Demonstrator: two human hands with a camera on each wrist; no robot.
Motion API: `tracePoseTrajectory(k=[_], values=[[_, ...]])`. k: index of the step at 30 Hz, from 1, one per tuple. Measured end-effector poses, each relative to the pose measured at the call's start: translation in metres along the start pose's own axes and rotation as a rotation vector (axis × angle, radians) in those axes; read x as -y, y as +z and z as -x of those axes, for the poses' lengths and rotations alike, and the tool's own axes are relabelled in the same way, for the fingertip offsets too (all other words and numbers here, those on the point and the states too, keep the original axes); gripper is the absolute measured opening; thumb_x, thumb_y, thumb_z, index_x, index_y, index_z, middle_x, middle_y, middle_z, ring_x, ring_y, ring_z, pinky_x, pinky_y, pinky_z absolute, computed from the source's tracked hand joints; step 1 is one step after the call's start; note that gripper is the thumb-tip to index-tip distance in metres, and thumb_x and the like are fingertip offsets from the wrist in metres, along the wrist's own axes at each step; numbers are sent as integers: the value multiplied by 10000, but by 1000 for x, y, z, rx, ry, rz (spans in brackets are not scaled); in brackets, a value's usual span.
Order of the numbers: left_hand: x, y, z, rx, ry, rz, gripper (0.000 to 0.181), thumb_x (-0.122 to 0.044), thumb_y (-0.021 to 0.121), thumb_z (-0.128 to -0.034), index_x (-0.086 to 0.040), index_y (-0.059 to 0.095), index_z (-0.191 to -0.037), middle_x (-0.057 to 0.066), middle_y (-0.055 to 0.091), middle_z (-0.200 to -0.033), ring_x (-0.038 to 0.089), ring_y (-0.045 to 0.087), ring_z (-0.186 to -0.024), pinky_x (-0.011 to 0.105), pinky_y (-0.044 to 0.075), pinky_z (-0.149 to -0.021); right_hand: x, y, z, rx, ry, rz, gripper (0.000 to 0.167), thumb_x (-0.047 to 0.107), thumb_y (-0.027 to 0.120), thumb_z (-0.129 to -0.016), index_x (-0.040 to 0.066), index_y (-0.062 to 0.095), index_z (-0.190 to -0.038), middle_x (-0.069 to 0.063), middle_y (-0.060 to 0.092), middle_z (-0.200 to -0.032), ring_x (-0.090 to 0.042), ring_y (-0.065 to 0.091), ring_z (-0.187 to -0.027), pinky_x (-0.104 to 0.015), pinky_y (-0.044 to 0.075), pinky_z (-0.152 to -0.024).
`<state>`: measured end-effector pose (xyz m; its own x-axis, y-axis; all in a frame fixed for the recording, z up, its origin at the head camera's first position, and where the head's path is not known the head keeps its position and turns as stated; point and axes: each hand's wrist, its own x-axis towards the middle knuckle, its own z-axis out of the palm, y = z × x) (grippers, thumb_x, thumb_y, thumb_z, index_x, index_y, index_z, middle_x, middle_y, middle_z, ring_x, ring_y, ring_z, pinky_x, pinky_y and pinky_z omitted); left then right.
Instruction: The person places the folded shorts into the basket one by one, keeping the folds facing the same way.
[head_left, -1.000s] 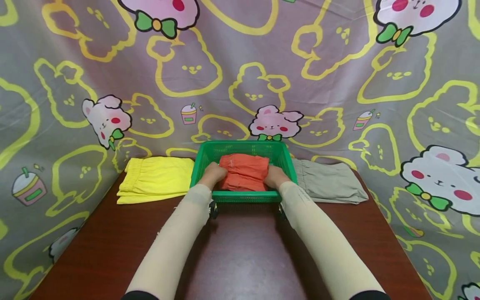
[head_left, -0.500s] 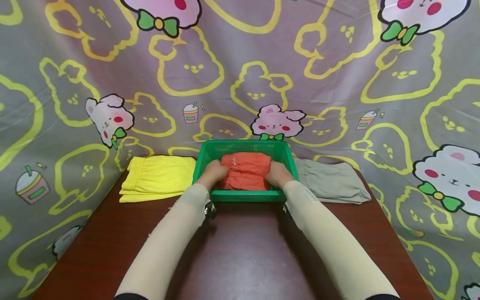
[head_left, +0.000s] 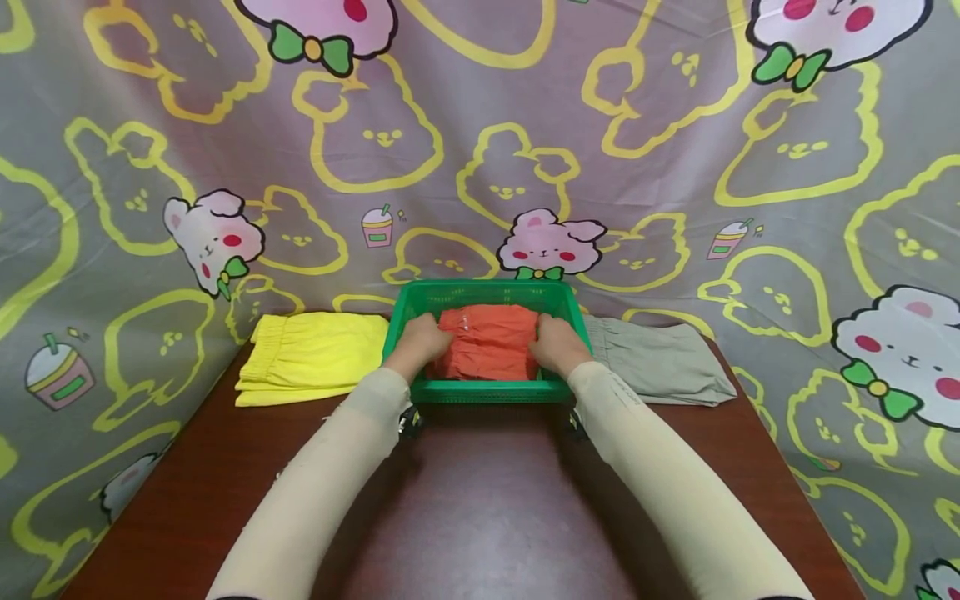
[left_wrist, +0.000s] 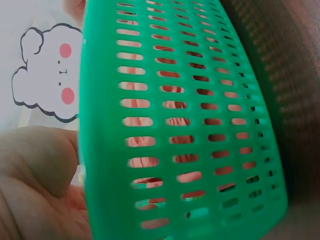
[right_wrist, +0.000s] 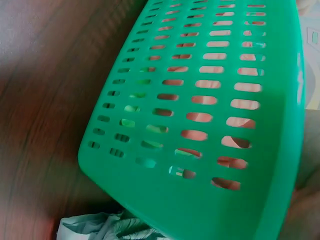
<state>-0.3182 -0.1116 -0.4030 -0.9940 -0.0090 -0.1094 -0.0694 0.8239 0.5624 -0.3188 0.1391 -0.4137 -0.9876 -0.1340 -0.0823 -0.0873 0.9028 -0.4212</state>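
Observation:
Folded orange shorts lie inside a green slotted plastic basket at the far side of the table. My left hand reaches over the basket's left side and grips the left edge of the shorts. At their right edge, my right hand grips the cloth. Both wrist views look at the basket's outer walls, the left wall and the right wall. Those walls hide most of the fingers, and bits of reddish cloth and skin show through the slots.
Folded yellow shorts with a gathered waistband lie left of the basket. A folded grey garment lies to its right, close to the wall. The brown table meets a cartoon-print curtain behind and at both sides.
The orange shorts stay inside the basket, their surface shifting slightly. Both hands have risen a little at the edges of the shorts, and the forearms have spread slightly apart.

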Motion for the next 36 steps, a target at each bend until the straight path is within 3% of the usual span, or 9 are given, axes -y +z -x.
tracePoseTrajectory(k=[5,12,16,23,30,36], values=[[-2,-5,7,46,17,1,597,-245,565,-994,57,415,-1487,242,511,-1462,362,545,-1239,468,497,-1019,5,-2,7,-16,-30,10,236,208,548,-1020,27,550,-1173,-129,631,-971,-261,575,-840,-406,484,-745],[-6,-6,16,13,106,13,636,-215,610,-965,32,405,-1515,259,497,-1485,383,504,-1331,498,457,-1086,10,-5,13,-28,-59,0,433,248,564,-1036,45,524,-1416,-132,632,-1284,-265,590,-1117,-480,507,-1007],[-11,-6,27,17,143,1,648,-214,612,-963,12,392,-1530,251,495,-1484,370,482,-1350,490,455,-1078,14,-7,19,-44,-102,5,411,235,563,-1027,58,552,-1397,-121,633,-1218,-264,578,-1053,-468,514,-973],[-22,-3,43,38,250,-9,573,-199,631,-962,-3,483,-1480,191,580,-1422,307,589,-1116,435,511,-934,14,-11,31,-77,-174,29,371,241,573,-1020,71,576,-1349,-90,617,-1136,-235,599,-976,-432,538,-881],[-28,2,55,40,356,-17,548,-221,629,-986,-21,502,-1480,135,552,-1481,292,514,-1363,469,449,-1106,10,-20,47,-99,-245,-5,379,197,593,-1010,47,593,-1359,-131,625,-1228,-277,637,-1064,-469,552,-898],[-35,8,68,-27,421,-5,440,-204,661,-972,-65,596,-1384,106,620,-1382,275,554,-1307,456,463,-1090,1,-25,56,-150,-271,-21,345,191,604,-1012,46,613,-1325,-124,616,-1266,-285,633,-1126,-469,547,-930]])
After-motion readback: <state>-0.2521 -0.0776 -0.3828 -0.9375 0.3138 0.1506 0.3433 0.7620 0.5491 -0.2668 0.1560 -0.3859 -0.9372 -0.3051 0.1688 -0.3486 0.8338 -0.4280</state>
